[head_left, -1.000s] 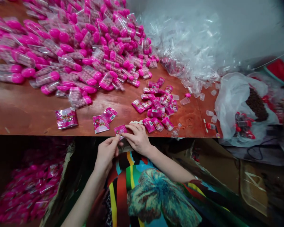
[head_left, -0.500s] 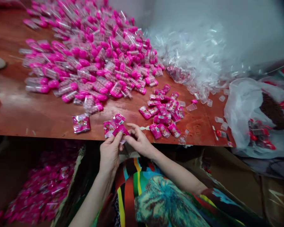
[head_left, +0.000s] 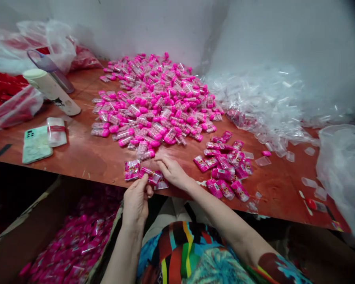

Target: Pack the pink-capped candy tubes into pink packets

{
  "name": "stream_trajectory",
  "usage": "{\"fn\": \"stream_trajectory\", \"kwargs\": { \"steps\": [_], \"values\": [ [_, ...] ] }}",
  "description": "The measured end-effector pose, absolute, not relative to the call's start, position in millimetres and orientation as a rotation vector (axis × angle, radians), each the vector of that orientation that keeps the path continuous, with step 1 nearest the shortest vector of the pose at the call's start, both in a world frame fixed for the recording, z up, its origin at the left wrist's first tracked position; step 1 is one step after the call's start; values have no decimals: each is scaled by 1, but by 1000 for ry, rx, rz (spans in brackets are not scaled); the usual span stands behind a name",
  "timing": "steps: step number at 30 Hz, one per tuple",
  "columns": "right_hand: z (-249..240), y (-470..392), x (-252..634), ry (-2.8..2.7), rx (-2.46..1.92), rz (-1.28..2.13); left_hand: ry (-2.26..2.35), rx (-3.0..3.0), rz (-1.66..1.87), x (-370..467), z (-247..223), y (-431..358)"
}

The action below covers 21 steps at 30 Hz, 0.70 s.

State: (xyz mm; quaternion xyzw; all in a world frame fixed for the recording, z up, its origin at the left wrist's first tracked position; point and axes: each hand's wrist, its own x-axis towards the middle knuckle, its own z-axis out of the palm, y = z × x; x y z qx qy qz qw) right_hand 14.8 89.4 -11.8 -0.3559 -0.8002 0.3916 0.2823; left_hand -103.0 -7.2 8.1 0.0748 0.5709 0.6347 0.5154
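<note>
The left hand (head_left: 136, 199) pinches a pink wrapper (head_left: 150, 175) above the table (head_left: 85, 157); the right hand (head_left: 173, 172), fingers loosely extended near a pink-capped tube (head_left: 144, 151), appears mid-reach, a grasp calling for closed fingers.

A top (head_left: 180, 252) is worn, patterned with bands of black, rust, yellow, green and blue. On it a large teal floral shape (head_left: 215, 268) is printed. The right sleeve (head_left: 281, 270) is marked with maroon and pale blue. Fingers (head_left: 167, 163) and forearms (head_left: 126, 246) are uncovered.
</note>
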Motion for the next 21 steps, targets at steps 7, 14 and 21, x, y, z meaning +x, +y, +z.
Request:
{"fn": "stream_trajectory", "kwargs": {
  "steps": [7, 14, 21],
  "values": [
    [-25, 129, -29, -2574, -1268, 314, 1359, 82, 1537, -104, 9, -14],
    [-28, 144, 28, -2536, -1359, 321, 1280, 29, 1507, -98, 8, -9],
    [-1, 104, 96, -2395, -1061, 848, 1163, 315, 1483, -78, 12, 6]
  ]
}}
